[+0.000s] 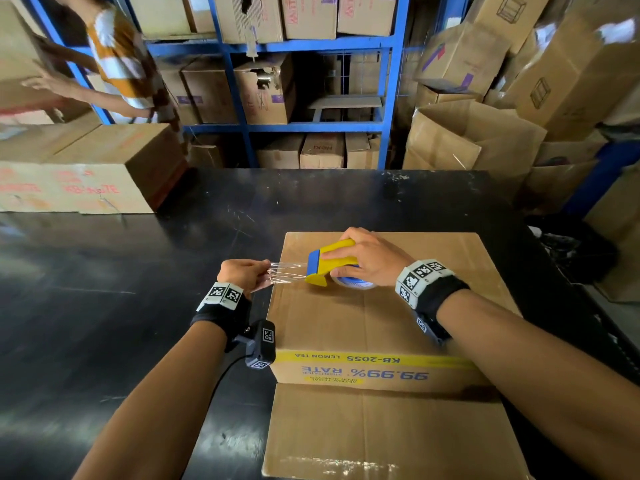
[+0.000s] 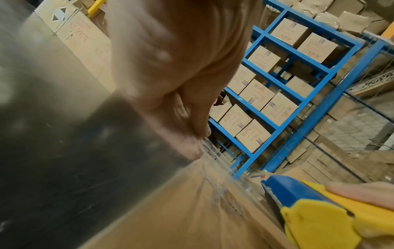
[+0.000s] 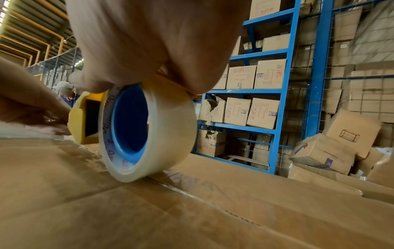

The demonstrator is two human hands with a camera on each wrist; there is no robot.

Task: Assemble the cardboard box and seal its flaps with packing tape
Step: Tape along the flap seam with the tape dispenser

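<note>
On the brown cardboard box (image 1: 381, 306), the right hand (image 1: 367, 258) is gripping a yellow-and-blue tape dispenser (image 1: 330, 261); the left hand (image 1: 244, 271) is pinching clear tape (image 1: 287, 271). Keeping it taut and centred over the seam should help.

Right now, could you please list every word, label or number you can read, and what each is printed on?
"KB-2055 LEMON TEA": yellow band on the near side of the box, upside down.
"99.99% RATE": blue print below it on that side.
"ADH": purple labels on the shelf boxes.
Red print on the big carton: blurred.
Lettering on the tape roll: unreadable.
</note>
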